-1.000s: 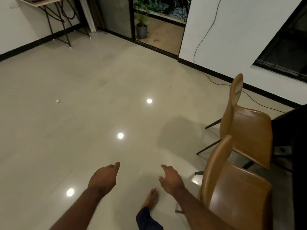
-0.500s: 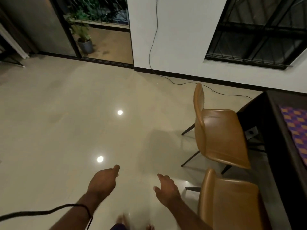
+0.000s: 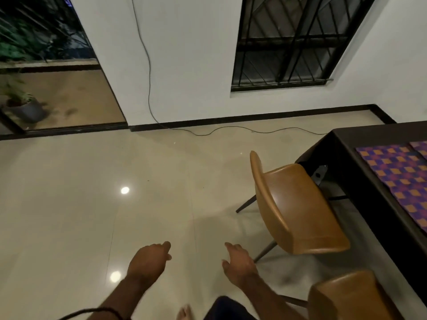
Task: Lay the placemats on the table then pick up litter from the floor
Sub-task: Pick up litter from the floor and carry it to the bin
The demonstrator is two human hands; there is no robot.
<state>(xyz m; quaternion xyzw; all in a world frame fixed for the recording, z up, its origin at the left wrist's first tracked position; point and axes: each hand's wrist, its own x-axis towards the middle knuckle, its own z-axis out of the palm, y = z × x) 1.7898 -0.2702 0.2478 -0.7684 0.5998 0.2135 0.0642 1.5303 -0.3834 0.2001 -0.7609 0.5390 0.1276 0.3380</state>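
Note:
A purple and orange checked placemat (image 3: pixel 399 179) lies flat on the dark table (image 3: pixel 351 158) at the right edge; a second placemat (image 3: pixel 419 146) shows beside it at the frame's edge. Two tiny pale specks of litter (image 3: pixel 241 153) (image 3: pixel 174 142) lie on the shiny beige floor (image 3: pixel 69 204) near the far wall. My left hand (image 3: pixel 147 262) hangs low over the floor, fingers loosely curled, holding nothing. Beside it my right hand (image 3: pixel 239 262) is relaxed and holds nothing too.
Two tan chairs stand along the table, one (image 3: pixel 298 211) ahead on the right, one (image 3: pixel 351 296) at the bottom right. A black cable (image 3: pixel 231 129) trails along the skirting under a barred window (image 3: pixel 288 42). An open doorway with a potted plant (image 3: pixel 25 107) lies far left.
My view has swung to the right: the table with its placemats has come into sight and the doorway has slid left. Both hands stay low, empty and in front of me.

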